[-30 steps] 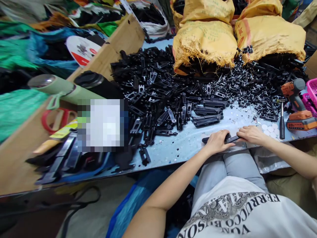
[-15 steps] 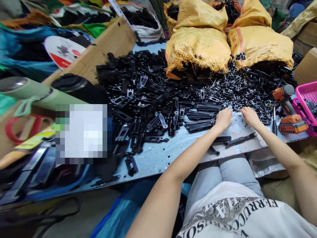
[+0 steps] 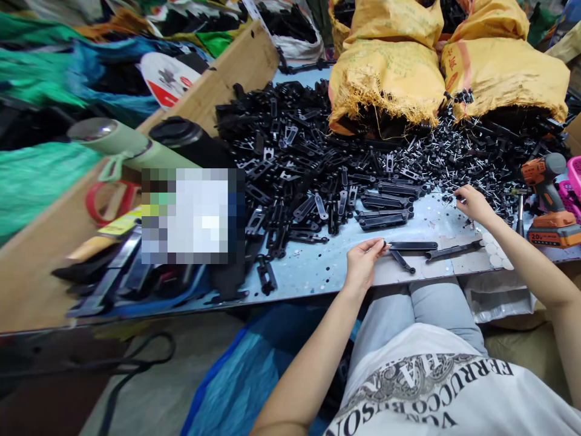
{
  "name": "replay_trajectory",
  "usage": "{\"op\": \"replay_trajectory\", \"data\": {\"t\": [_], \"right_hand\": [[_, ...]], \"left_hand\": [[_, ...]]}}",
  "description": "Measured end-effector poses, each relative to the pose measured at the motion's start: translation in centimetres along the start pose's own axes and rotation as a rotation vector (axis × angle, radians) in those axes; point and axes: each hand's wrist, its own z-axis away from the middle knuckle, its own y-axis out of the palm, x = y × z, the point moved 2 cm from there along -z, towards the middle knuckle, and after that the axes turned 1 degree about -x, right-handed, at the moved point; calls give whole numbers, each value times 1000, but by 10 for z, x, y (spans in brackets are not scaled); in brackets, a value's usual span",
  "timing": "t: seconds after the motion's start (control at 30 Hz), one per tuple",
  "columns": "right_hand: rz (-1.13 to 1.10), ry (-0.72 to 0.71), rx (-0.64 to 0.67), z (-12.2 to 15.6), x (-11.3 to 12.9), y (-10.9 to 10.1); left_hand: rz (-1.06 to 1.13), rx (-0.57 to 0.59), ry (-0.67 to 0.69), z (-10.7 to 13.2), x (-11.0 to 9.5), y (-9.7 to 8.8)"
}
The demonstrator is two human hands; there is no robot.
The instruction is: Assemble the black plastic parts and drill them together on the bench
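Note:
My left hand (image 3: 363,264) is at the front of the bench, thumb and fingertips pinched on a small screw with a dark head and a silver glint. Its tip meets the left end of a long black plastic bar (image 3: 414,246). A shorter black piece (image 3: 402,261) lies slanted beneath that bar, and another long black bar (image 3: 455,250) rests to the right. Over the near edge of the loose screws (image 3: 447,160), my right hand (image 3: 474,204) has its fingertips pinched together; what they hold, if anything, I cannot make out.
A stack of finished-looking black bars (image 3: 385,219) lies behind my left hand, beside a heap of black plastic parts (image 3: 290,157). An orange cordless drill (image 3: 551,203) and a hammer (image 3: 520,212) are at right. Yellow sacks (image 3: 385,72) stand behind; a green bottle (image 3: 131,145) leans at left.
My left hand has moved from the screw pile back toward me and leftward, to the end of the long black bar. My right hand stays by the screws. The view has shifted left.

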Motion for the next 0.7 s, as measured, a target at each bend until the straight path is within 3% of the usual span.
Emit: {"op": "replay_trajectory", "data": {"t": [0.07, 0.13, 0.3, 0.4, 0.53, 0.7], "right_hand": [[-94, -64, -74, 9, 12, -11], [-157, -129, -103, 18, 25, -20], [-316, -148, 33, 42, 57, -22], [-365, -147, 124, 54, 70, -13], [-332, -246, 95, 65, 77, 2], [-218, -387, 111, 76, 81, 21]], "left_hand": [[-105, 26, 52, -2, -2, 2], [-315, 73, 195, -3, -5, 4], [-958, 144, 907, -1, 3, 5], [-1167, 249, 1166, -1, 11, 3], [-1288, 285, 1325, -3, 9, 1], [-1334, 252, 1351, 0, 7, -1]]}}
